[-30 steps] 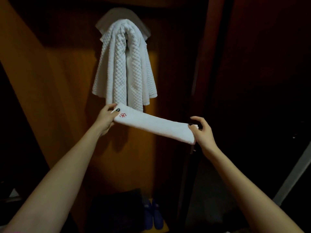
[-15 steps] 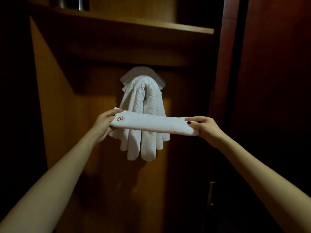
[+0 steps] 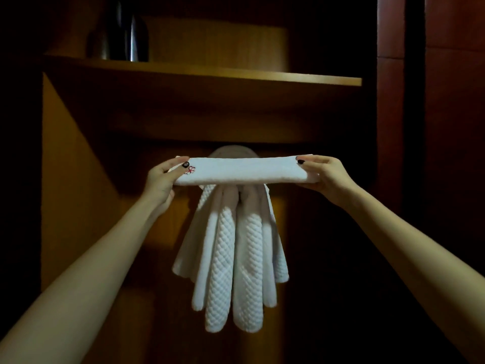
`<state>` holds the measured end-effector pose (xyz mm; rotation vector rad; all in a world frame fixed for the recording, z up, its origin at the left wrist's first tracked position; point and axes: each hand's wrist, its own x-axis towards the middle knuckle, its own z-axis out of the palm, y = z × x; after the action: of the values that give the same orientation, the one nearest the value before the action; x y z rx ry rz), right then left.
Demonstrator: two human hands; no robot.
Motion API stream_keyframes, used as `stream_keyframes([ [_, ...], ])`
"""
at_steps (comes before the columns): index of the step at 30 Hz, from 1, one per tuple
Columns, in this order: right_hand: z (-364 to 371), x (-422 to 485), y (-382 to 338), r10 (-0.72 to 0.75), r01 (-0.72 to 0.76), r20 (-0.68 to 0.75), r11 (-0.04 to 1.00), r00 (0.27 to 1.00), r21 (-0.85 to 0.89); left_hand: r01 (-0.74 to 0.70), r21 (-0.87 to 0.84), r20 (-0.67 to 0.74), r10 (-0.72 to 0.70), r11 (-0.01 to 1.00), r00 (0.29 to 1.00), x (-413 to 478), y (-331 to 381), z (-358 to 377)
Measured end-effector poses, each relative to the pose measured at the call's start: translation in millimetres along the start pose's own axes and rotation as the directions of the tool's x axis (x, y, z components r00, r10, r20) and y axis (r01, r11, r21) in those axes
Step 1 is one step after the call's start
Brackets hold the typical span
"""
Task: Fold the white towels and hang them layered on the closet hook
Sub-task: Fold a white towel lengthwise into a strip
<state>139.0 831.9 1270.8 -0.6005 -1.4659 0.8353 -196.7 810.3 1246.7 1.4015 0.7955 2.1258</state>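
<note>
Tight up top: orange-brown wooden shelf point(image 3: 236, 74) sits close above, long folded white towel point(image 3: 244, 170) bars the front, hanging white waffle-weave towels point(image 3: 223, 258) fill the middle. Open room either side.

A wooden shelf point(image 3: 236, 74) spans the closet point(image 3: 73, 185). A dark, shiny metal vessel point(image 3: 126, 35) stands on it, toward its left end.

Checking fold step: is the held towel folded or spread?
Folded: the towel is a narrow thick strip, rounded fold along its lower edge.
</note>
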Motion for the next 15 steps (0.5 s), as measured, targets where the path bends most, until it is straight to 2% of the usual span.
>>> stream_keyframes([
  [3, 5.8, 42.4, 13.8, -0.026, 0.028, -0.041, 0.998, 0.999, 0.049, 0.007, 0.005, -0.009, -0.007, 1.0, 1.0, 33.5, -10.7, 7.7],
  [8, 9.0, 113.5, 29.4, -0.099, 0.105, -0.064, 0.99, 0.993, 0.095, -0.014, -0.191, -0.063, 0.002, 0.981, 0.998, 95.8, -17.9, 24.2],
  [11, 12.6, 150.1, 41.7, -0.127, 0.14, -0.079, 0.972, 0.989, 0.19, 0.002, -0.203, -0.079, -0.019, 0.979, 0.997, 130.2, -26.8, 29.6],
  [15, 23.9, 181.7, 72.0, -0.082, 0.097, -0.074, 0.966, 0.994, 0.241, 0.131, -0.26, 0.051, -0.122, 0.957, 0.991, 152.4, -49.9, 22.8],
])
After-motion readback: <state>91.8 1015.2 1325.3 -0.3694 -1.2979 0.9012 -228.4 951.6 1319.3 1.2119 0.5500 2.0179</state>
